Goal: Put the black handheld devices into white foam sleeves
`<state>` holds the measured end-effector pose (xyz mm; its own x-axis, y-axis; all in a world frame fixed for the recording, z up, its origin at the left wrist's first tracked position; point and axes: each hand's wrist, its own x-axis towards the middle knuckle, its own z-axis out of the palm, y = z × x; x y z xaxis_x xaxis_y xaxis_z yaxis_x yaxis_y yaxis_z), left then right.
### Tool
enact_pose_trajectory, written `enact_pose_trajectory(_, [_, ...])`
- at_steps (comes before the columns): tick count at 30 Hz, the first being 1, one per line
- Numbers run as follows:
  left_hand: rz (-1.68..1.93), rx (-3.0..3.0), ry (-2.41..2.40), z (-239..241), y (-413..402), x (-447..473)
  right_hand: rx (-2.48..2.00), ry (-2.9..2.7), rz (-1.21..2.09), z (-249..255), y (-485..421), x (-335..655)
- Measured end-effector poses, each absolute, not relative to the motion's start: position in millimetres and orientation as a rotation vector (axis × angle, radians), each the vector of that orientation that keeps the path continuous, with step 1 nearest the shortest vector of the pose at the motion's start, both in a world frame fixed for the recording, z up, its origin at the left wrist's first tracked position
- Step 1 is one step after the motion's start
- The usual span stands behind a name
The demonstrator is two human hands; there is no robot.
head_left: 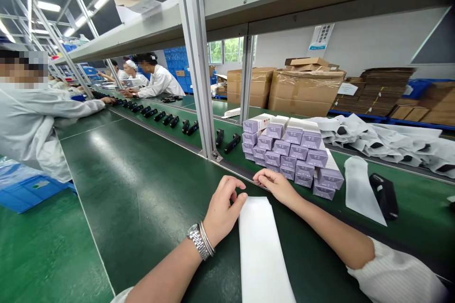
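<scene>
Most of the space is taken up by the green bench (142, 199), tbh. Purple boxes (299, 151) are piled just beyond. A white sleeve (263, 246) is laid flat on the bench, its top edge right by the left hand (226, 204). That one's curled, narrow gap, nothing seen in it. The right hand (279, 187) is bunched near the boxes; whether anything thin is pinched can't be told. Creasing would probably be avoided best if the sleeve were handled lightly, by one corner.
</scene>
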<state>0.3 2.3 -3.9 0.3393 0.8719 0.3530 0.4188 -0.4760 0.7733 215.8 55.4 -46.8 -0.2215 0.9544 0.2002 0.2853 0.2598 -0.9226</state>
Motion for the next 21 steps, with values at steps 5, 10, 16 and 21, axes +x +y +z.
enact_pose_trajectory(5, [1.007,2.056,1.133,-3.5,1.5,1.0,-1.160,-1.754,0.955,-46.2,54.0,217.1])
enact_pose_trajectory(10, [0.967,2.084,1.128,-4.8,-0.9,3.3,-1.152,-1.801,0.923,-49.2,53.1,218.7])
enact_pose_trajectory(16, [0.923,2.115,1.119,-4.3,-1.3,3.0,-1.169,-1.814,0.909,-48.5,52.5,218.1])
enact_pose_trajectory(21, [0.884,2.136,1.122,-4.8,-0.8,2.9,-1.164,-1.840,0.879,-45.7,51.6,217.0])
